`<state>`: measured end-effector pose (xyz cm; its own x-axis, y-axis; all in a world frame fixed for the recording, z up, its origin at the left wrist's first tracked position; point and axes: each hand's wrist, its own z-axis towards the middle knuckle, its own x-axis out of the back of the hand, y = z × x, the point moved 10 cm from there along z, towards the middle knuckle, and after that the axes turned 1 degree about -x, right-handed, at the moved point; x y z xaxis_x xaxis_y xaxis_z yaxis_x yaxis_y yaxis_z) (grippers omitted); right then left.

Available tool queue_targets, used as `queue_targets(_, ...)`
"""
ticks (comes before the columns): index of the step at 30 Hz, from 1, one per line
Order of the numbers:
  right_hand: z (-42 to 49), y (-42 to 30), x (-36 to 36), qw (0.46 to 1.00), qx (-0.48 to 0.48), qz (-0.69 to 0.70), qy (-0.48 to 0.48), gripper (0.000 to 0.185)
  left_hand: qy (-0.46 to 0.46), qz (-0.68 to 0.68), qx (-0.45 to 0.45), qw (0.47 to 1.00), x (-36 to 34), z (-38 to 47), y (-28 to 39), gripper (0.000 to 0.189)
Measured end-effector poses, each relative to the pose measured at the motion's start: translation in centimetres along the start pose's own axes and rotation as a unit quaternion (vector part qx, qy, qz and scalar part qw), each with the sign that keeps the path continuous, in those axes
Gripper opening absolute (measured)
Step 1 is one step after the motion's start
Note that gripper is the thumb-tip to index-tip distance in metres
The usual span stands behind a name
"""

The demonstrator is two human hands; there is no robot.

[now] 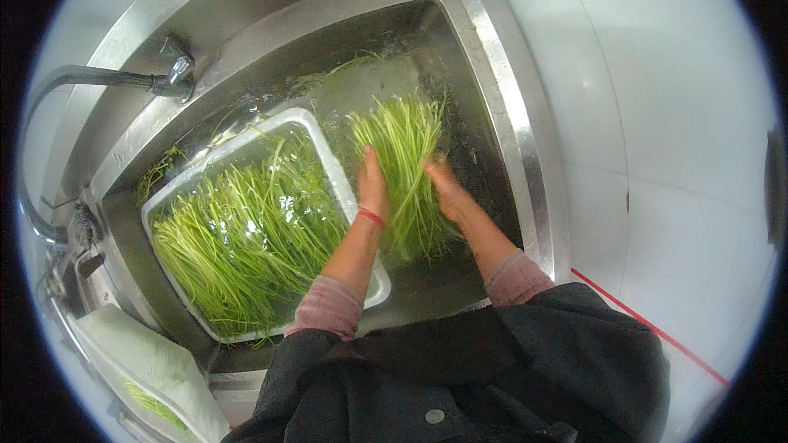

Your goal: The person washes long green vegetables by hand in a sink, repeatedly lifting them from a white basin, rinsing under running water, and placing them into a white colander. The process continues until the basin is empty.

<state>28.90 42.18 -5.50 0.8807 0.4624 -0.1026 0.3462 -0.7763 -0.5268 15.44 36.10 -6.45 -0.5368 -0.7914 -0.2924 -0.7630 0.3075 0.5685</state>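
Observation:
A bundle of thin green vegetable stems (403, 147) is held between my two hands over the water in the right part of the steel sink. My left hand (372, 184), with a red band at the wrist, presses on the bundle's left side. On its right side is my right hand (444, 183), its fingers partly hidden behind the stems. To the left, a white plastic basket (332, 169) sits in the water, tilted in view, with many more of these stems (246, 240) lying in it under and at the water's surface.
The stainless steel sink (502, 104) surrounds everything. A curved faucet (104, 75) rises at the left rim. Loose stems (160, 172) float beside the basket. At the lower left stands a whitish bag (141, 351) with green stems showing. A white tiled wall (671, 104) is on the right.

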Motion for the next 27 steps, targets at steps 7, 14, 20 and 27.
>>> queue_targets(7,1.7,2.9,-2.6,0.955,-0.033,-0.291,-0.048,0.082,-0.022,-0.097,0.146,0.984,-1.6,0.0,-8.3,0.081)
queue_targets(14,-4.2,-1.6,-3.4,0.997,0.02,-0.066,-0.041,0.036,-0.094,0.053,0.067,0.992,-1.3,-3.5,-4.1,0.057)
queue_targets(20,-10.4,-6.1,-4.2,0.976,0.183,-0.098,-0.068,0.032,-0.142,-0.002,-0.057,0.988,-3.8,-12.1,2.9,0.054)
queue_targets(27,-4.9,-1.8,-2.3,0.977,0.117,-0.146,-0.106,0.036,-0.171,0.018,0.059,0.983,-2.0,-5.3,-3.2,0.062)
